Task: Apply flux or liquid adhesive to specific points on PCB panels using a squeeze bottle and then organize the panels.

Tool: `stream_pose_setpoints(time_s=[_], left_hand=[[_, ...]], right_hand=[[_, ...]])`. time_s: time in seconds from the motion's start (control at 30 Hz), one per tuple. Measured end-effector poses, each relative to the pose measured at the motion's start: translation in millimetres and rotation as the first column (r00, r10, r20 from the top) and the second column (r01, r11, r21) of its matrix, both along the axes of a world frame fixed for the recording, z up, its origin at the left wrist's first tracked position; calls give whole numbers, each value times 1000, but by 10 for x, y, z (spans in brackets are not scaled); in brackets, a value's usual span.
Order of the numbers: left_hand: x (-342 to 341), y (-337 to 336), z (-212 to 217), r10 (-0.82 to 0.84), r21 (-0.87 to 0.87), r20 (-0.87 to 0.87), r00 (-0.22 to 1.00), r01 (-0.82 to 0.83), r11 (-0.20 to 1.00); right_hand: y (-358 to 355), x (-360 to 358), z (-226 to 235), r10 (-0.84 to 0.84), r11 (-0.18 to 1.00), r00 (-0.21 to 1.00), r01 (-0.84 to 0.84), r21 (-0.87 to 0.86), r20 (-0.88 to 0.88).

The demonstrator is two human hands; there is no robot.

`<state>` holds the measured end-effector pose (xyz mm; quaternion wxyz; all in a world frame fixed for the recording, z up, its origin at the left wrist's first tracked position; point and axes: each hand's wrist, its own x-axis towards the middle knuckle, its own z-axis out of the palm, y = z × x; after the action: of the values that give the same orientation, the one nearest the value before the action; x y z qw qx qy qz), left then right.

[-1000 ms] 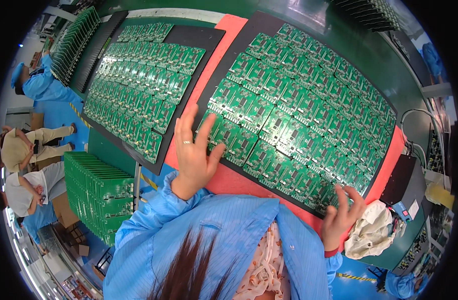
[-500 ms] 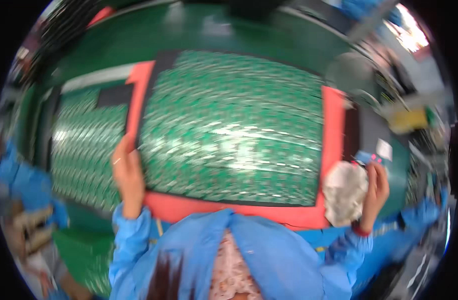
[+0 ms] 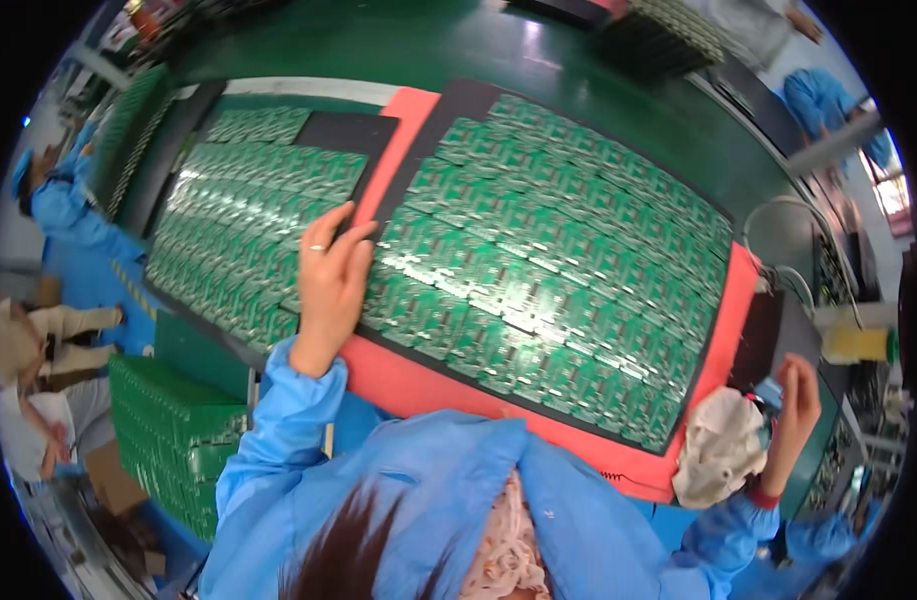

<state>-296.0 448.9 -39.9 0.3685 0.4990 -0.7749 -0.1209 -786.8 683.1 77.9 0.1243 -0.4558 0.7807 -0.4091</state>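
Observation:
My left hand (image 3: 330, 285) reaches over the gap between two black trays, its fingers extended and slightly apart, a ring on one. The fingertips are by the inner edge of the left tray (image 3: 353, 130). Rows of green circuit boards (image 3: 548, 260) cover the larger right tray (image 3: 465, 100), and similar boards (image 3: 248, 205) fill the left one. My right hand (image 3: 796, 410), with a red band at the wrist, is raised with fingers outstretched beside a small blue device (image 3: 768, 392) with a red light. A crumpled whitish cloth (image 3: 720, 450) lies just left of it.
A red mat (image 3: 408, 380) lies under the right tray on the green worktop (image 3: 378, 50). Stacked green boards (image 3: 173, 430) stand at lower left. A yellow roll (image 3: 858, 346) and cables are at right. Co-workers in blue (image 3: 73, 205) are at far left and upper right.
The view has turned, so the trays now appear tilted and shifted right. My left hand remains at the gap between the trays. My right hand's fingertips have moved to the right of the blue device.

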Motion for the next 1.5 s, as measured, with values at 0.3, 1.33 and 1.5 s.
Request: stream_pose_setpoints(time_s=[0.3, 1.33, 1.5], left_hand=[[-158, -114, 92, -29, -163, 314, 949, 84, 983], [-183, 48, -14, 74, -91, 124, 989, -63, 994], [-348, 216, 148, -64, -178, 46, 997, 72, 981]], right_hand=[[-167, 1038, -450, 356, 925, 932, -342, 162, -65], [524, 818, -557, -67, 996, 981, 55, 69, 182], [1401, 394, -560, -297, 951, 949, 304, -60, 106]])
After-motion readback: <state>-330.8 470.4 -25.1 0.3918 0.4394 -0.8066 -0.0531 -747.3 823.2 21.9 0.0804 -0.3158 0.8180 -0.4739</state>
